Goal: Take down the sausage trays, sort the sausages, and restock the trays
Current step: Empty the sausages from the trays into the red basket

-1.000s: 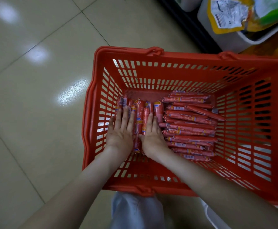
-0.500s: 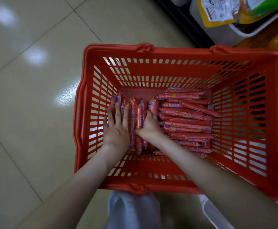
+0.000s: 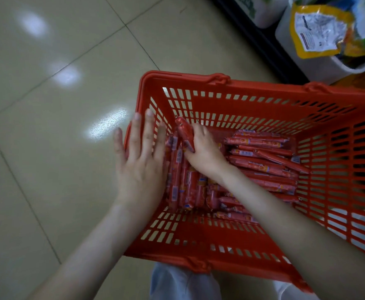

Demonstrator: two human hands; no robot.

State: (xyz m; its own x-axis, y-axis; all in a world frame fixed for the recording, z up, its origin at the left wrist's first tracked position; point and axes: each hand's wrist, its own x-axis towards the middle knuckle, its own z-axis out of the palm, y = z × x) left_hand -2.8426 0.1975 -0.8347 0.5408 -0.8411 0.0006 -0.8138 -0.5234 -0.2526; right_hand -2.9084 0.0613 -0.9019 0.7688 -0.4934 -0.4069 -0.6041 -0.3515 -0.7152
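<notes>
A red plastic shopping basket (image 3: 253, 92) sits on the floor and holds many red-wrapped sausages. One group of sausages (image 3: 183, 187) lies lengthwise at the basket's left; another pile of sausages (image 3: 263, 161) lies crosswise on the right. My right hand (image 3: 203, 150) is inside the basket and grips one sausage (image 3: 184, 133), lifted with its end pointing up. My left hand (image 3: 140, 161) hovers with straight, spread fingers over the basket's left wall, holding nothing.
Beige floor tiles (image 3: 47, 126) spread to the left. At the top right a white bin (image 3: 328, 66) holds a yellow packet (image 3: 320, 31), beside a dark shelf base (image 3: 270, 46). My knees in light trousers (image 3: 183, 282) are just below the basket.
My right hand curled round one sausage and lifted it from the left group. My left hand rose off the sausages and moved left to the basket wall. The view shifted, basket now sits further right.
</notes>
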